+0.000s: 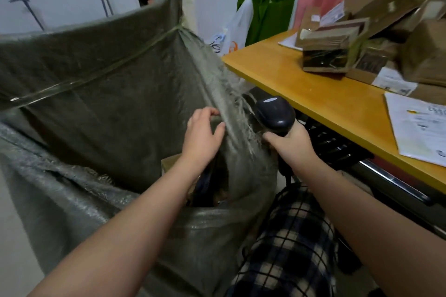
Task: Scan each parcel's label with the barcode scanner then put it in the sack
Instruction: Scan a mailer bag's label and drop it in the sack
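Left grip (202, 136), loosely open and empty over the sack (108, 103), should fetch a parcel (330, 50) off the bench (301, 94); right grip (290, 143) clasps the scanner (275, 113).

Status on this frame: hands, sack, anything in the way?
Left hand empty, over sack mouth. Right hand grips scanner. Parcels on table. Nothing blocking the mouth.

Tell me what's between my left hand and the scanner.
The frayed edge of the sack hangs between the left hand and the scanner, as the head view shows.
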The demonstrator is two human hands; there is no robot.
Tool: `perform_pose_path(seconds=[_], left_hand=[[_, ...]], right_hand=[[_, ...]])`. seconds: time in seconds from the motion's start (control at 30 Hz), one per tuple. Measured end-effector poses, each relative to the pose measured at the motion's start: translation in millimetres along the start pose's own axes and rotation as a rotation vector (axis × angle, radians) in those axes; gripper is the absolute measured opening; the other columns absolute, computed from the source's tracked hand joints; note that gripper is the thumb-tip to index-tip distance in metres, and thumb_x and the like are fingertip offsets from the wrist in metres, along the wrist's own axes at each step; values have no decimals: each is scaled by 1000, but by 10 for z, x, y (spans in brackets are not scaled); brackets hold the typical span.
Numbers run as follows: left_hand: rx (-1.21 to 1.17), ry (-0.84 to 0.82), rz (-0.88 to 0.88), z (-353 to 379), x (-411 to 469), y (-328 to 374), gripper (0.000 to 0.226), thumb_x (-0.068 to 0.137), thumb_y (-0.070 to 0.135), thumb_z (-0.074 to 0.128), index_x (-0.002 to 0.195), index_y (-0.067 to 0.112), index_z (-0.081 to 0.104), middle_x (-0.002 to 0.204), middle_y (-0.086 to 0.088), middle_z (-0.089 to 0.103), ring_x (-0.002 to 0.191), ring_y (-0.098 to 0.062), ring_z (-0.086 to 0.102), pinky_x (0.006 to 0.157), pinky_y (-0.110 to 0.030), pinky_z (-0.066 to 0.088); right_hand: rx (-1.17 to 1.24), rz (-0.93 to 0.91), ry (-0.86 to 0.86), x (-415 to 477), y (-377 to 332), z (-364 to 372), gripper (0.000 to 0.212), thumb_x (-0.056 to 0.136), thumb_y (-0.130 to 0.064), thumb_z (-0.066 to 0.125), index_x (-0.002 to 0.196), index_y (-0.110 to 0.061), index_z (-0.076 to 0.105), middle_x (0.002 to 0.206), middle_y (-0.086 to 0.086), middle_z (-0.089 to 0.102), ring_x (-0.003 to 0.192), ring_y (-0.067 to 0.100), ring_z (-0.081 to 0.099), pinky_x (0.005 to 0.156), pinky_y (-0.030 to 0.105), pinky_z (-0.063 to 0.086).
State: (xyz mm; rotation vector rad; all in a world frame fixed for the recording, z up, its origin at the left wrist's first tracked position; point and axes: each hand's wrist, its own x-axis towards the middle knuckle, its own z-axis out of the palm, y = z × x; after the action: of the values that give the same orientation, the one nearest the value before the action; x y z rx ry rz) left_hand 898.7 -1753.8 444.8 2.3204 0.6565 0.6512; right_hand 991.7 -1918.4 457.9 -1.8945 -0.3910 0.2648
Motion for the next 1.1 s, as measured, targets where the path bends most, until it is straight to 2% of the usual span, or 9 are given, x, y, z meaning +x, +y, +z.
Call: perform_pose_path(seconds=[0.1,0.2,0.3,0.43,0.63,0.77,0.87,0.97,1.1], left_hand=[[17,-34,163,25,-18,390,28,94,24,57,120,14,54,121,-5,51,119,-21,43,97,-25,30],[12,-123,263,205,-12,800,30,94,24,56,122,14,54,123,-4,51,120,-21,42,100,-28,32],[-11,-164,371,450,-21,1238,30,93,25,58,120,12,55,121,-6,53,117,-26,46,99,-34,36],[-50,-267,503,807,-159,1781,29,95,28,55,122,18,53,122,1,50,118,-18,42,94,-25,31],[122,-432,648,1471,-421,2407,42,95,42,51,132,23,47,137,0,44,128,-22,32,103,-34,26],[355,-532,446,1826,-374,2704,75,90,68,37,149,22,25,155,-17,20,140,-35,21,112,-44,22],[443,-551,283,1901,-298,2812,91,84,76,37,151,19,15,150,-21,27,137,-38,26,108,-45,26],[386,-563,327,1923,-275,2902,94,80,70,55,150,20,17,147,-14,36,134,-35,31,105,-43,28],[172,-682,239,1893,-299,3043,88,79,49,73,144,9,28,145,-11,40,131,-31,39,93,-34,37]], right_hand=[[2,-54,115,-89,48,-270,47,80,-18,76,124,-15,59,109,0,64,103,16,58,88,32,49],[-23,-115,229,-223,16,-622,28,80,-18,76,105,-17,63,88,-5,65,89,14,61,68,20,44],[-17,-129,360,-359,-6,-1078,18,77,-14,74,91,-17,64,77,-2,64,78,18,61,63,24,44],[-9,-131,509,-598,48,-1754,12,76,-6,69,76,-13,60,64,-4,56,62,11,51,53,18,38],[-40,-33,653,-918,378,-2550,12,76,-10,73,83,-16,65,67,-4,59,73,20,58,67,27,40],[-50,43,692,-1068,575,-2880,12,77,-18,75,82,-22,65,70,-4,62,74,20,60,65,29,44],[-25,97,724,-1118,659,-2997,11,80,-20,73,83,-22,63,74,-2,63,72,14,58,63,27,44],[34,133,688,-1093,700,-2991,13,79,-23,71,74,-12,65,64,8,64,59,22,61,61,38,50],[113,128,647,-1026,698,-2919,20,83,-20,68,67,-11,61,48,5,56,45,21,54,53,31,44]])
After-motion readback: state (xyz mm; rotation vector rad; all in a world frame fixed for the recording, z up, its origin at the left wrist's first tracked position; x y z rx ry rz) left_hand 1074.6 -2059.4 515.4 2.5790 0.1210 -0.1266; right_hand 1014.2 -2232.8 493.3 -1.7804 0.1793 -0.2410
